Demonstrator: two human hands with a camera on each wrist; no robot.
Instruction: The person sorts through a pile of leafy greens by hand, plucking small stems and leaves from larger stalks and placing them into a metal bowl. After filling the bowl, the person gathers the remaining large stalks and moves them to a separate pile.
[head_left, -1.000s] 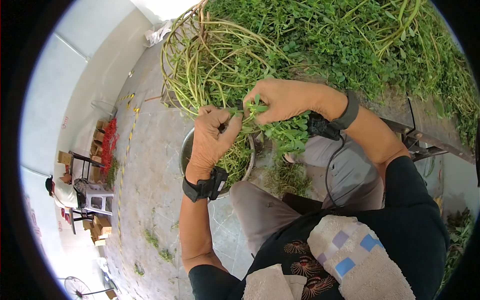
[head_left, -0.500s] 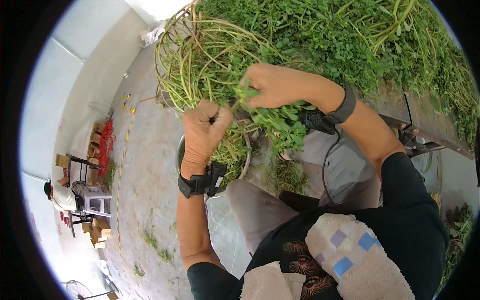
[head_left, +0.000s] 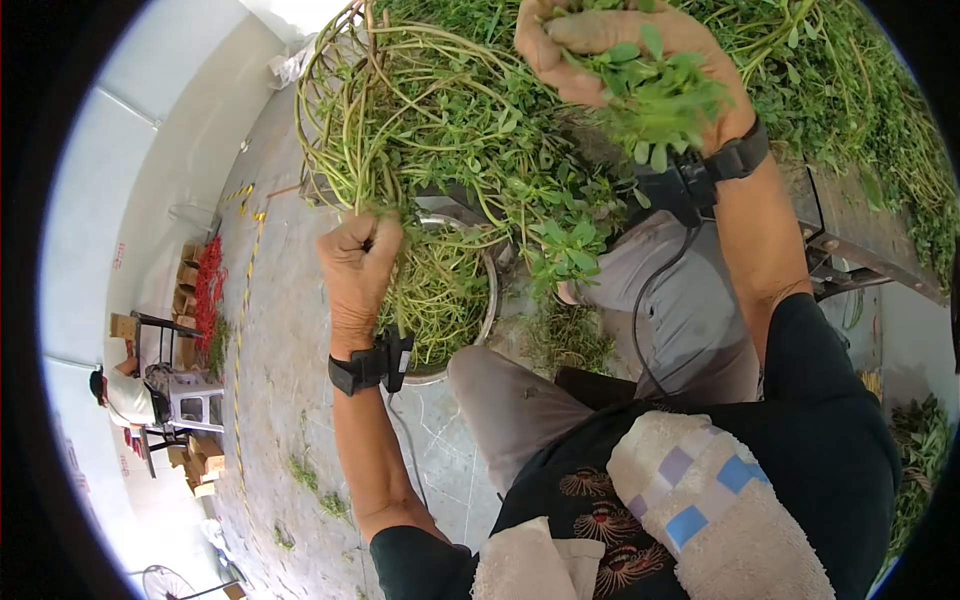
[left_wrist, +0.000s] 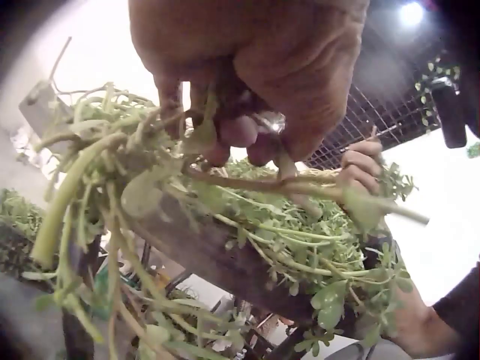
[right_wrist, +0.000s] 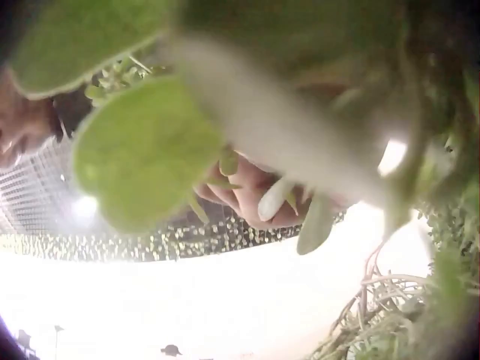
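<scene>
With fingers curled, the left hand [head_left: 358, 262] is held left of the basin [head_left: 493, 300]; the right hand [head_left: 625, 50], fingers bent, is raised beyond it.

L hand [left_wrist: 247, 60] fills top of view, fingers curled, prob. pinching a brownish-green stem [left_wrist: 300, 187] that crosses in front of R hand [left_wrist: 361, 169]. Leafy stems [left_wrist: 82, 187] dangle below. R hand curls round small-leaved sprigs [left_wrist: 397, 184]; bright light [left_wrist: 412, 13] overhead nr dark grid ceiling [left_wrist: 375, 90].

Pale walls [head_left: 150, 180] beside a gray floor [head_left: 290, 380], yellow-black tape [head_left: 250, 290].
</scene>
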